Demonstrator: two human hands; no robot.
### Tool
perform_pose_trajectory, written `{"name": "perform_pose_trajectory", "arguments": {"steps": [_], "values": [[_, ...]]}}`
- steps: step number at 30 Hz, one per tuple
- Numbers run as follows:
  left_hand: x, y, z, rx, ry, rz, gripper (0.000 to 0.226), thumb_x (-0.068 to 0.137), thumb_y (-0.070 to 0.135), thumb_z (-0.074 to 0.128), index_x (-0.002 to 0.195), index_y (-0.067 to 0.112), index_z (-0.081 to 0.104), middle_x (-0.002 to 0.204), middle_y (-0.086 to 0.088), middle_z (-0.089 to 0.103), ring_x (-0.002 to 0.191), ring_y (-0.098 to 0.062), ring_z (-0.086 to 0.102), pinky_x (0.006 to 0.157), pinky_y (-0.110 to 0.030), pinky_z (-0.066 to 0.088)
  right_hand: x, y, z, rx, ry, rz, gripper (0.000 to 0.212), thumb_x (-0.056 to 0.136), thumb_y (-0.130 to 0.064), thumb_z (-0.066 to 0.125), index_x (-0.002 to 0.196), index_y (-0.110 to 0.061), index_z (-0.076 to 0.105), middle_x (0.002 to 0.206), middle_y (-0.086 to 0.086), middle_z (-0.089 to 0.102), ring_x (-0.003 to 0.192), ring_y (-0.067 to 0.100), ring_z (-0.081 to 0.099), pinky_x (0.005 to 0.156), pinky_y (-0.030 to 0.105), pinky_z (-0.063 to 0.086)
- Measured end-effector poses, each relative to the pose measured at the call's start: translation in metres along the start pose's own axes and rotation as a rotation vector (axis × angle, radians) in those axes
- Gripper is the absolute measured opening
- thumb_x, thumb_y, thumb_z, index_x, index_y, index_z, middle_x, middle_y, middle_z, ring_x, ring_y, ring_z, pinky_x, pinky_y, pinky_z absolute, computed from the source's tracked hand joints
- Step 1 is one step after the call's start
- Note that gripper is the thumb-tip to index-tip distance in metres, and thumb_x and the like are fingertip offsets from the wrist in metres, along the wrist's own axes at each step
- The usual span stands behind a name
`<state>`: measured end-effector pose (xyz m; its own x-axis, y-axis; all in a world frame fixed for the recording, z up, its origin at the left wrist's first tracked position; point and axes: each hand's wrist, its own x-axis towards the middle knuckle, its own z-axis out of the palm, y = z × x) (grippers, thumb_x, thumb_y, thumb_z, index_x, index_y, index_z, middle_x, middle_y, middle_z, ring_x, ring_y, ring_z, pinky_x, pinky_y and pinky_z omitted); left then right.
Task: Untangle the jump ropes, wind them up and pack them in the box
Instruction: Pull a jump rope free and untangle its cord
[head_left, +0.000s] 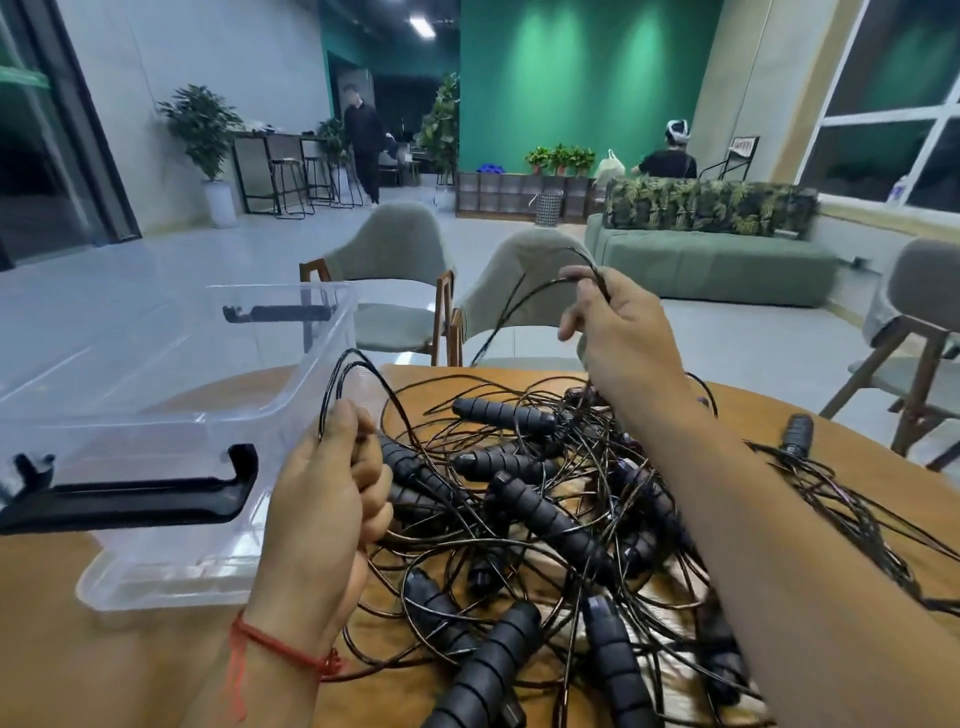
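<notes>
On the table (62, 649), tangled jump ropes (545, 499) lie between both hands

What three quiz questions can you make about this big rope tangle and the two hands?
1. Pick one: the clear box stands A) left of the rope tangle, B) right of it, C) on top of it.
2. True or false: the left hand and the right hand each hold a thin cord.
3. Fill the gap: the ropes' handles are coloured ____.
Key: 1 A. 2 True: the left hand grips a loop, the right hand pinches a raised strand. 3 Black.
</notes>
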<state>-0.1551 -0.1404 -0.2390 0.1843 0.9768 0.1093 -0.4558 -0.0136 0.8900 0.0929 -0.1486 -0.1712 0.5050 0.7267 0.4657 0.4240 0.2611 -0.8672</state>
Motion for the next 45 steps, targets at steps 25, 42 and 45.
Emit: {"name": "perform_pose_trajectory", "arguments": {"steps": [25,42,45], "values": [[0.01,-0.01,-0.004,0.039,-0.056,-0.055,0.022,0.108,0.024,0.055,0.087,0.017,0.052,0.065,0.003,0.042,0.049,-0.009,0.025,0.043,-0.023,0.015,-0.007,0.059,0.034,-0.273,-0.376,0.425,0.018,0.102,-0.029,0.064,0.118,-0.027,0.072,0.114,0.001,0.075,0.106,0.023,0.072,0.099,0.048,0.061],[-0.007,0.011,0.007,-0.321,-0.327,0.086,0.037,0.112,0.032,0.038,0.142,0.042,0.059,0.084,0.003,0.052,0.055,-0.007,0.027,0.049,-0.021,0.017,-0.166,0.015,0.048,-0.26,-0.608,-0.081,0.018,0.109,-0.041,0.056,0.12,-0.033,0.068,0.093,-0.031,0.061,0.096,-0.005,0.058,0.084,0.022,0.044],[-0.005,0.012,0.004,-0.305,-0.303,0.111,0.041,0.111,0.031,0.04,0.147,0.044,0.056,0.085,0.003,0.051,0.056,-0.007,0.027,0.045,-0.017,0.021,-0.165,0.016,0.045,-0.228,-0.616,-0.091,0.017,0.11,-0.044,0.054,0.103,-0.032,0.065,0.079,-0.022,0.059,0.078,0.0,0.055,0.071,0.029,0.041]]}}
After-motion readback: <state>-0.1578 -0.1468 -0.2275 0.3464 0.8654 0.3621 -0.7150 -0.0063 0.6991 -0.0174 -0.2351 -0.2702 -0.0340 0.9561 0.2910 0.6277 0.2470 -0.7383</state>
